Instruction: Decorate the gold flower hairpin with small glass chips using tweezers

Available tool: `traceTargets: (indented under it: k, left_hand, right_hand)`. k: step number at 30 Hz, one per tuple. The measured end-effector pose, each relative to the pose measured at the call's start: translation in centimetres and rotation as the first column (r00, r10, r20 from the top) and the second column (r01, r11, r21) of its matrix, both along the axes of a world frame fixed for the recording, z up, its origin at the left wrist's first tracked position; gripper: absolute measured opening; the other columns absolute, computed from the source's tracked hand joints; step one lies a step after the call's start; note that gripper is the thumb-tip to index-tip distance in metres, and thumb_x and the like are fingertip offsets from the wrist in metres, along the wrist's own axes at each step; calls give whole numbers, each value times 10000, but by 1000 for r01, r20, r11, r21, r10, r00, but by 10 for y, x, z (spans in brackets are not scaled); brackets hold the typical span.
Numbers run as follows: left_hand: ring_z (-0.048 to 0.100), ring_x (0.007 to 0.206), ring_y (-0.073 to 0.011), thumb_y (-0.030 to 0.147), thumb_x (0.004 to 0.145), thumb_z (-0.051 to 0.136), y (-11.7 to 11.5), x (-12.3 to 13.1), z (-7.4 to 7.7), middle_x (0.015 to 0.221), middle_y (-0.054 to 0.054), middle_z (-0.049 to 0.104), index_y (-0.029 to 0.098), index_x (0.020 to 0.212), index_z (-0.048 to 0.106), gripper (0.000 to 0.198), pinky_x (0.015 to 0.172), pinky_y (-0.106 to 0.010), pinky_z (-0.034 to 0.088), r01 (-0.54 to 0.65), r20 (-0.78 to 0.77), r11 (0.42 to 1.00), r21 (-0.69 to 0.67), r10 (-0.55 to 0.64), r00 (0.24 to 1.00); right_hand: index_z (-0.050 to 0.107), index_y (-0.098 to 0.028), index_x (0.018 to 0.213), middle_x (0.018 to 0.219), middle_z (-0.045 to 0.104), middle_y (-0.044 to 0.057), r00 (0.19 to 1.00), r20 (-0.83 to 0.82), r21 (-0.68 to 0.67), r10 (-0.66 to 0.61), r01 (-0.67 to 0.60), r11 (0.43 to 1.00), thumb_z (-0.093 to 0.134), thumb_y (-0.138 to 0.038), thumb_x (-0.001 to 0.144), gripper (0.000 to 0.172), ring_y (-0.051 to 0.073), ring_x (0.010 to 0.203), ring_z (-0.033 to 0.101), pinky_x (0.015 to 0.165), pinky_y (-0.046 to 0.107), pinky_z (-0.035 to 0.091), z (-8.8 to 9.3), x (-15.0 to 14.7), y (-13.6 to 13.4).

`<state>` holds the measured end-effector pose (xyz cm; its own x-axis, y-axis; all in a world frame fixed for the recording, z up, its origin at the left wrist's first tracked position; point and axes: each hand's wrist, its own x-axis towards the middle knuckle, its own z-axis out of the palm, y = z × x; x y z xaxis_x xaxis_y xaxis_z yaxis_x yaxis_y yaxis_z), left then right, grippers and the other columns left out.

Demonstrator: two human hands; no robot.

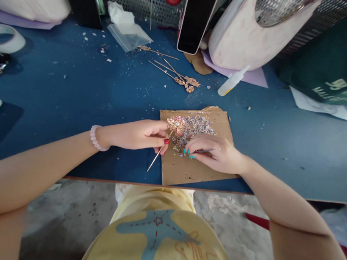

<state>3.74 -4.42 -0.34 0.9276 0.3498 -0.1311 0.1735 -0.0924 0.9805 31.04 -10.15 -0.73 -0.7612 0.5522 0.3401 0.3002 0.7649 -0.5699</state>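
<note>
My left hand is closed on a gold hairpin, whose flower-shaped head carries a pearl-like bead and pink bits. Its bare stick slants down toward the table's front edge. Small multicoloured beads or stones lie heaped on a piece of brown cardboard, just right of the hairpin's head. Over the lower edge of this heap, my right hand pinches thin metal tweezers. The tips of the tweezers point left, among the beads; whether they grip one is too small to tell.
Several gold hairpins lie behind the cardboard, with a small glue bottle to their right. A phone leans at the back beside a pale bag. A plastic bag and a tape roll are on the left.
</note>
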Motion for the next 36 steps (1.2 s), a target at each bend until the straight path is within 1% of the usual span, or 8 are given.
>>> traceTargets:
  k: [7,13,18,36]
  left_hand:
    - [658,778,-145,184,1010,454,1,0,1,839,-28,676,189,1006,490,36,713,-266,530,12,-6,1000,-1,-12,1000]
    - [661,779,-146,186,1014,454,1,0,1,837,-29,679,192,982,482,43,715,-269,532,14,-8,1000,7,-14,1000]
    - [672,790,-157,207,1012,466,1,0,1,839,-36,679,200,926,470,87,717,-277,536,9,-21,1000,16,-8,1000]
    - [662,781,-155,211,1010,457,1,0,3,831,-28,674,208,913,448,97,720,-280,523,11,-37,1000,10,-10,999]
  right_hand:
    - [599,-187,972,916,732,53,1000,14,7,-4,4,1000,527,-120,1011,106,154,872,709,789,298,577,2,0,-1]
    - [601,-190,975,918,732,52,1000,9,8,-8,8,1000,522,-117,1011,113,152,880,710,801,301,576,0,0,-2]
    - [601,-193,986,927,732,55,1000,1,3,-11,11,1000,523,-114,1008,114,155,887,708,799,306,575,0,-1,-1]
    - [606,-195,1006,928,740,51,1000,-16,-25,7,-7,1000,542,-130,1006,91,153,885,713,810,327,579,0,-3,-5]
